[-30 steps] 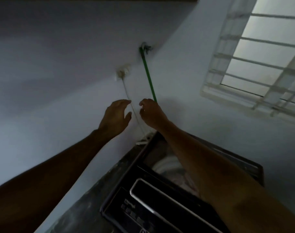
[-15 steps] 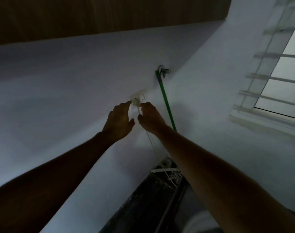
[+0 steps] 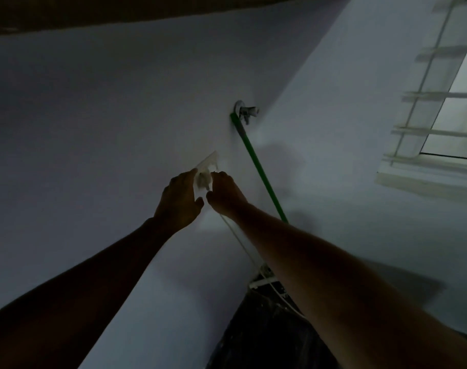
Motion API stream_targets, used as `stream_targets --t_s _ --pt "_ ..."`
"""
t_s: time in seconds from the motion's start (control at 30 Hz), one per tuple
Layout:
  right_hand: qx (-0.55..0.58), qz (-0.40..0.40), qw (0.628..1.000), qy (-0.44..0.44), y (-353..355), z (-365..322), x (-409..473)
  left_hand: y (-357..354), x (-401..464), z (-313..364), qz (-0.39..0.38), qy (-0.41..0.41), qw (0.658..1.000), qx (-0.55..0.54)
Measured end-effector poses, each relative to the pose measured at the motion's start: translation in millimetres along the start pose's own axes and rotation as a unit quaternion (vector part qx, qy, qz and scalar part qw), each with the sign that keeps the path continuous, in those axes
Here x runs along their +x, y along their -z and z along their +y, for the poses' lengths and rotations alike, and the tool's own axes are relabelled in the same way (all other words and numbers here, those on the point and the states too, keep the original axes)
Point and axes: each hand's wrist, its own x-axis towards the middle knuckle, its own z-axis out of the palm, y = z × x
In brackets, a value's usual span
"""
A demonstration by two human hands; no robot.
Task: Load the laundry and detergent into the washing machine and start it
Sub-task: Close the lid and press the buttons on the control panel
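washing machine is all but out of view now; only a dark strip at the bottom edge, below the right forearm, may be part of it or its surround, whereas a second ago its open tub and black lid filled the lower frame. the gaze has lifted to the wall, and both hands have climbed the white cord (image 3: 236, 234) to the wall socket (image 3: 208, 165). left hand (image 3: 179, 199) lies with fingers fairly straight against the socket plate's left edge, seemingly steadying it. right hand (image 3: 225, 192) has its fingers curled at the plug (image 3: 204, 181); whether it truly pinches the plug i cannot tell in this dimness. green hose (image 3: 256, 166) runs from the tap (image 3: 244, 111) down toward the machine. this looks like powering the washer, so starting it is likely close.
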Motion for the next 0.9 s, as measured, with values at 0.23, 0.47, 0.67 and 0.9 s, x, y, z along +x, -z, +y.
stream_targets --t_s 0.23,0.47,0.67,0.9 --pt "0.089 -0.012 0.994 -0.055 -34 19 55 -27 44 -20 -0.041 0.014 0.999 -0.004" --pt "0.199 -0.042 0.975 -0.093 -56 40 75 -53 70 -32 -0.043 -0.018 0.998 0.031" --pt "0.260 -0.039 0.961 -0.091 -68 38 81 -56 74 -33 -0.049 -0.032 0.997 0.058" --pt "0.300 -0.052 0.946 -0.109 -78 41 94 -55 80 -42 -0.072 -0.048 0.994 0.073"
